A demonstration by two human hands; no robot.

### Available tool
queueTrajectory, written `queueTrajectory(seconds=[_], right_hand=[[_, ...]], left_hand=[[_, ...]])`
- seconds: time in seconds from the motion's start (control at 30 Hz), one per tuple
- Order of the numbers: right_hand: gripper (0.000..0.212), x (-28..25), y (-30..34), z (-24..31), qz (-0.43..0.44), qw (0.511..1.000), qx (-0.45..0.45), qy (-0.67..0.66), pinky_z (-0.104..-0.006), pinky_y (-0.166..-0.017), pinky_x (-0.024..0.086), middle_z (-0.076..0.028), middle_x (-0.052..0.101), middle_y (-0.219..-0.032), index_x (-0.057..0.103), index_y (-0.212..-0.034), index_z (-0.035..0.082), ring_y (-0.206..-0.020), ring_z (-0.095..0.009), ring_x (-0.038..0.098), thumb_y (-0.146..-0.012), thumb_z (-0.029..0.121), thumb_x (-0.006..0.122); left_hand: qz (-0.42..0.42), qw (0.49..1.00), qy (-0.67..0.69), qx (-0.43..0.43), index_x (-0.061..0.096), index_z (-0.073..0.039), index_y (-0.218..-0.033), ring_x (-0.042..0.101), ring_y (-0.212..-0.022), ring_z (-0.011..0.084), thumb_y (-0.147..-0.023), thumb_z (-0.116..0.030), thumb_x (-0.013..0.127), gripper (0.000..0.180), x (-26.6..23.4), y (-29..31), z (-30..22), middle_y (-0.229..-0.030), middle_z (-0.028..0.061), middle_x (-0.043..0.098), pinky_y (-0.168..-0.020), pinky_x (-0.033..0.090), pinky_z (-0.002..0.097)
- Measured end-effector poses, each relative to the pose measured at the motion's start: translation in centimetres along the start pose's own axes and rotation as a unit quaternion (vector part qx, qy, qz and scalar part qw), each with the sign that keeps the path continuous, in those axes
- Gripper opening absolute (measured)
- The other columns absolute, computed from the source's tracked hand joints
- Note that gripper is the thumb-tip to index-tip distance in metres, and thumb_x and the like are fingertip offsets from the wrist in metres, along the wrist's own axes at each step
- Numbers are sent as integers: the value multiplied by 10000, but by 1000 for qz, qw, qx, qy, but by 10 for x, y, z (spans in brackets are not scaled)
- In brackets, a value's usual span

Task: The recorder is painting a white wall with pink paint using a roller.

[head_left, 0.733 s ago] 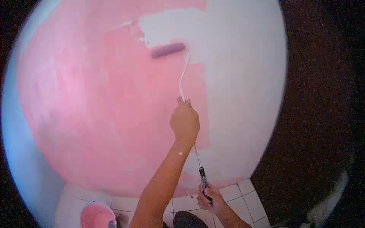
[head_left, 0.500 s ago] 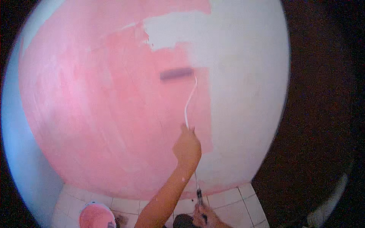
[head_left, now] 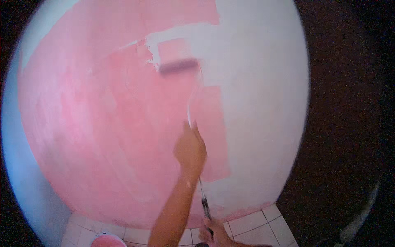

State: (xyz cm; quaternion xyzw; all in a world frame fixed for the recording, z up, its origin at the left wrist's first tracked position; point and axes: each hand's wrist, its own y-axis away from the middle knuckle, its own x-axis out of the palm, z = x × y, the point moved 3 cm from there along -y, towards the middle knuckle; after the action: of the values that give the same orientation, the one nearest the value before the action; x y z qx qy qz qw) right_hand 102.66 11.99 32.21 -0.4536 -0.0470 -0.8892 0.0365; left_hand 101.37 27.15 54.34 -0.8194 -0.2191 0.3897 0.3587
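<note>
Left hand (head_left: 190,149) grasps the pole high for reach, right hand (head_left: 214,234) grips its base, steering the roller (head_left: 178,67) (upper centre) onto the wall (head_left: 255,82).

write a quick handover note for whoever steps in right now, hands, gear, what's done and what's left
Left hand is closed on the pole high up; right hand grips its lower end. The roller lies against the wall at the edge of the pink. A pink bucket sits on the tiled floor, lower left.
Done: left and middle of the wall are pink.
Left: the white right side, and a white band above the roller.
</note>
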Motion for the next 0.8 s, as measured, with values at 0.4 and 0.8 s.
queueTrajectory(seconds=[0.4, 0.8], right_hand=[[323, 49, -31, 86, 47, 997, -23, 57, -264, -379, 258, 20, 336, -462, 469, -789, 93, -366, -115, 291, -861, 402, 529], [207, 78, 77, 63, 269, 960, -8, 71, -255, -293, 355, -17, 438, -456, 451, -775, 117, -315, -117, 410, -896, 280, 494]], left_hand=[[-102, 992, 62, 36, 496, 3, -869, 585, -718, 389, -941, -269, 314, 334, -30, -104, -42, -763, 221, 591, -614, 464, 480], [29, 992, 123, 4, 458, 41, -876, 571, -752, 421, -926, -206, 342, 278, -66, 1, -20, -765, 259, 572, -649, 436, 500]])
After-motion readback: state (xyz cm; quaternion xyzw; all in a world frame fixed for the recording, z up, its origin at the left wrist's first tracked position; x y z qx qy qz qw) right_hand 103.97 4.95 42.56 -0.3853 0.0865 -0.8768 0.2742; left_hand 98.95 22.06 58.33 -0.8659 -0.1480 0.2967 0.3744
